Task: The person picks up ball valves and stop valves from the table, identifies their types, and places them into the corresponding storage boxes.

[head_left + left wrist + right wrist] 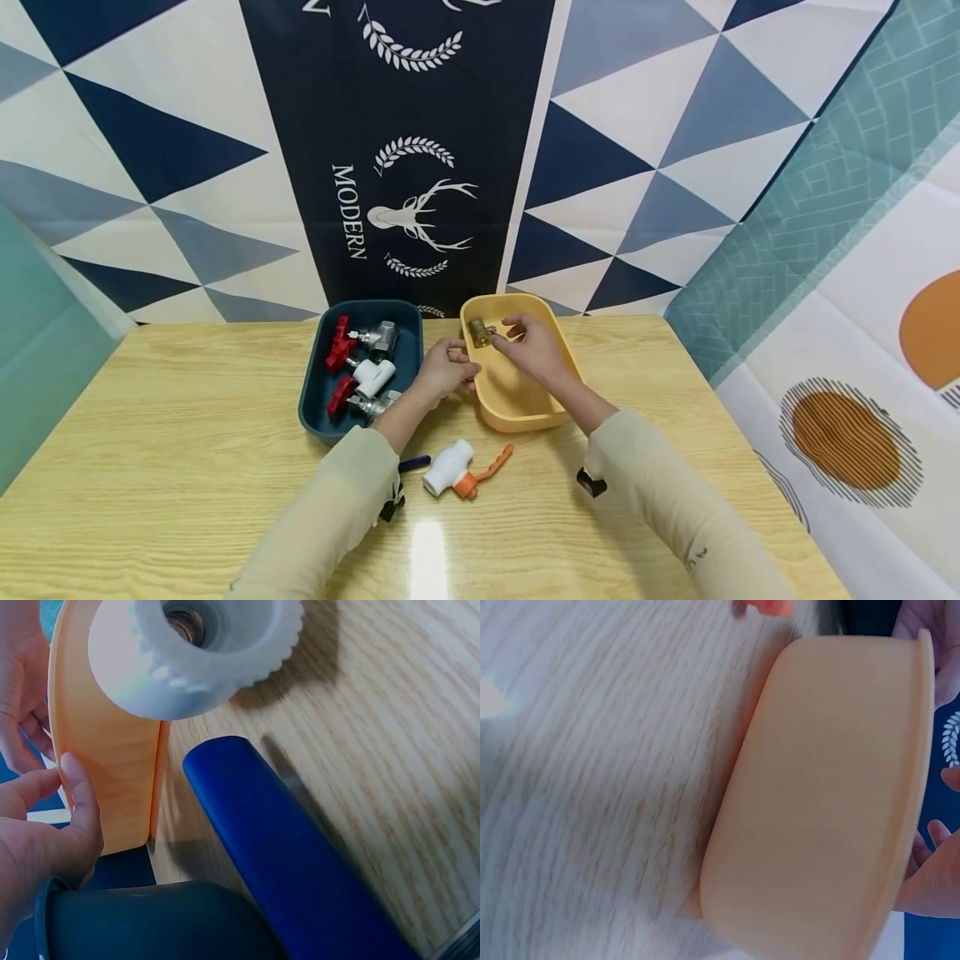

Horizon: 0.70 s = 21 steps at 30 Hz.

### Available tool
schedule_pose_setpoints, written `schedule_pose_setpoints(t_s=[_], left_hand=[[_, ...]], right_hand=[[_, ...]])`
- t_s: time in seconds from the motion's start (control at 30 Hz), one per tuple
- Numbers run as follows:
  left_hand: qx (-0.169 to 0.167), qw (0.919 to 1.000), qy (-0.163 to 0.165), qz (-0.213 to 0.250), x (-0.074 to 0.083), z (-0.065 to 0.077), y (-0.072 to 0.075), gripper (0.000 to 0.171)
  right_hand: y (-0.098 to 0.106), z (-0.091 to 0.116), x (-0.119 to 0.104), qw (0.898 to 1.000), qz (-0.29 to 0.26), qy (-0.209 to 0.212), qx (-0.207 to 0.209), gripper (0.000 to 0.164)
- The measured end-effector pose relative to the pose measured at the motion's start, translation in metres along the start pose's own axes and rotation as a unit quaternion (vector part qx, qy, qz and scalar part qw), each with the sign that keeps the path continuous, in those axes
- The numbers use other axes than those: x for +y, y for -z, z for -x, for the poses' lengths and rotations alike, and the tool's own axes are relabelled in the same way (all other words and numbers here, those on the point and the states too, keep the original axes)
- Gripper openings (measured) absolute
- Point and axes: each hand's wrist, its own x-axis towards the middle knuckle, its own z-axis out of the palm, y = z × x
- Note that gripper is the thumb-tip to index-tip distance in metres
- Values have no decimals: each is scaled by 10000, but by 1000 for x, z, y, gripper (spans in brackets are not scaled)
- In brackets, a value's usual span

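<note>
My left hand (444,371) pinches the left rim of a yellow plastic bin (517,393) between thumb and fingers. Inside that bin, near its far left corner, lies a small brass valve (478,333). My right hand (536,350) is over the bin with thumb and fingers spread apart, the thumb tip right beside the valve; whether they touch is unclear. In the right wrist view the bin wall (817,780) hides the valve. On the table in front of the bin lies a white plastic ball valve (450,467) with an orange lever (497,461).
Left of the yellow bin stands a dark blue bin (407,350) holding several red-handled valves, among them a white one (372,377) and a metal one (382,337). A blue handle (262,832) lies on the table, partly under my left sleeve. A patterned cloth backdrop rises behind the table.
</note>
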Motion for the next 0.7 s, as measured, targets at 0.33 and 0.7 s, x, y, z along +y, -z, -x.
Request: schedule_pose_setpoints(t_s=[0.33,0.7], left_hand=[[-18,10000,-16,27,-1,0,0,55],[18,10000,-41,2,-2,-1,-1,53]], right_hand=[[3,14,-8,9995,-287,123,-111,43],[4,25,-12,9982,-528,131,-259,43]])
